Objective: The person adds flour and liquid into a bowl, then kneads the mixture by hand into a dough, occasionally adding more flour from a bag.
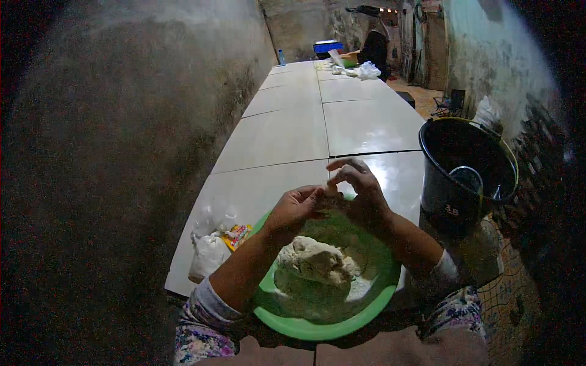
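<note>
A lump of pale dough (314,259) lies in a wide green basin (320,331), with loose flour around it. Over the basin's far side, my left hand (298,208) and my right hand (364,192) meet at the fingertips. Between them they pinch a small pale bit of dough (331,188), partly hidden by the fingers. The right fingers are curled and dusted with white. Neither hand touches the large lump.
The basin rests on a long white-tiled table (271,137). Left of it are a plastic bag of white powder (209,256) and a yellow-red packet (236,235). A black bucket (450,198) stands at the right. A person in dark clothes (374,52) is at the far end.
</note>
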Motion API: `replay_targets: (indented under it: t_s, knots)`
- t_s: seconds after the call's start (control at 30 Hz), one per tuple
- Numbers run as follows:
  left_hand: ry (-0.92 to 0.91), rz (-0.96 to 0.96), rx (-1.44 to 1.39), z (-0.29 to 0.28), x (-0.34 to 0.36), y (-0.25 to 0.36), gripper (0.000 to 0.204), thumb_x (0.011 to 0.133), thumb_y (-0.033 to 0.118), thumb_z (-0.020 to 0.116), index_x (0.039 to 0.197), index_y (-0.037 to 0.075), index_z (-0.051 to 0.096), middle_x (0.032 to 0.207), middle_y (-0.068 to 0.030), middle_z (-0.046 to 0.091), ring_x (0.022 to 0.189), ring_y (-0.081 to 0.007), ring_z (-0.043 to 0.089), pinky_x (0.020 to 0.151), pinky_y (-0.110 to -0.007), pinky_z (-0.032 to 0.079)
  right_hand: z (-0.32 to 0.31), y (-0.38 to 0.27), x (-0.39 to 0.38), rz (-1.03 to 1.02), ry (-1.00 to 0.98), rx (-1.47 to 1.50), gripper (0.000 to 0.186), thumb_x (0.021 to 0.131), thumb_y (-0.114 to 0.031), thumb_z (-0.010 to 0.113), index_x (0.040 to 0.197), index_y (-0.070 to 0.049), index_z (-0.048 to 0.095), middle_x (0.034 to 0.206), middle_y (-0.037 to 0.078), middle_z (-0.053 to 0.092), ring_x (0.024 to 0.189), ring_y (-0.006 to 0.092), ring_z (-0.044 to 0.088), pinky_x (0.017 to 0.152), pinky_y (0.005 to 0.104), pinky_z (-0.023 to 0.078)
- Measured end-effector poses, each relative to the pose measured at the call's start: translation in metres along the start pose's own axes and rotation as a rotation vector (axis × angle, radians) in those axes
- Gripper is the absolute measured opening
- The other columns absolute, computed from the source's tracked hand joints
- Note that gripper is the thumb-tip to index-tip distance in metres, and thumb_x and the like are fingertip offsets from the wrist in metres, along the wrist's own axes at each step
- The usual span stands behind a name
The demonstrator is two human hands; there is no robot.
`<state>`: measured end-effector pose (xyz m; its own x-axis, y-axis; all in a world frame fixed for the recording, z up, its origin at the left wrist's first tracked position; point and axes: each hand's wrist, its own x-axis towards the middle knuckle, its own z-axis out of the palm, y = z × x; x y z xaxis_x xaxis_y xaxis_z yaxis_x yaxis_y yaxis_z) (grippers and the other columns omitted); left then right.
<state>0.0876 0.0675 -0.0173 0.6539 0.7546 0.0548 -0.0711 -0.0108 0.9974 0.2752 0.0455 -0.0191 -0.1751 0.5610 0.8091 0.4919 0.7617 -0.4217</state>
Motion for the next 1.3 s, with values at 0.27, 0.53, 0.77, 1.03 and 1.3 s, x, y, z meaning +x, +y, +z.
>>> replay_targets:
  t_s: [0.27,0.53,0.77,1.03,1.3]
  knots:
    - [0.106,0.062,-0.115,-0.009,0.005,-0.005,0.039,0.098,0.029,0.047,0.126,0.001,0.049,0.103,-0.0106,0.065,0.094,-0.0199,0.064,0.081,-0.031,0.052,-0.002,-0.006,0.0,0.178,-0.105,0.216,0.026,0.078,-0.016,0.072,0.099,-0.006,0.06,0.113,0.008,0.055,0.111,0.023,0.052,0.09,0.0363,0.045]
    - [0.034,0.149,-0.066,-0.007,0.003,-0.003,0.056,0.094,0.026,0.053,0.135,0.001,0.024,0.099,-0.0135,0.066,0.084,-0.0204,0.066,0.083,-0.035,0.054,-0.003,0.012,-0.001,0.559,-0.287,0.622,0.022,0.088,-0.016,0.063,0.104,-0.001,0.062,0.099,0.005,0.063,0.092,0.0151,0.061,0.082,0.029,0.049]
    - [0.12,0.099,-0.055,0.001,0.0,0.009,0.055,0.09,0.026,0.062,0.13,0.001,0.034,0.095,-0.0131,0.068,0.083,-0.0175,0.066,0.078,-0.03,0.054,-0.001,0.007,-0.001,0.611,-0.225,0.529,0.021,0.09,-0.016,0.061,0.102,0.001,0.062,0.095,0.007,0.067,0.088,0.0126,0.062,0.08,0.0271,0.049]
    - [0.213,0.162,0.044,0.005,-0.004,0.015,0.023,0.082,0.012,0.071,0.098,-0.003,0.065,0.092,-0.0107,0.068,0.082,-0.0135,0.064,0.074,-0.025,0.053,0.002,0.0,-0.002,0.566,-0.11,0.644,0.029,0.089,-0.026,0.064,0.101,0.001,0.062,0.09,0.008,0.065,0.085,0.0147,0.06,0.077,0.0287,0.048]
    - [0.268,0.187,0.337,0.008,-0.004,0.012,0.022,0.081,0.004,0.07,0.1,-0.003,0.062,0.092,-0.0098,0.068,0.083,-0.0125,0.064,0.076,-0.025,0.052,0.001,0.007,-0.005,0.575,-0.297,0.402,0.019,0.091,-0.02,0.06,0.09,-0.001,0.062,0.079,0.004,0.064,0.074,0.0102,0.059,0.069,0.0259,0.047]
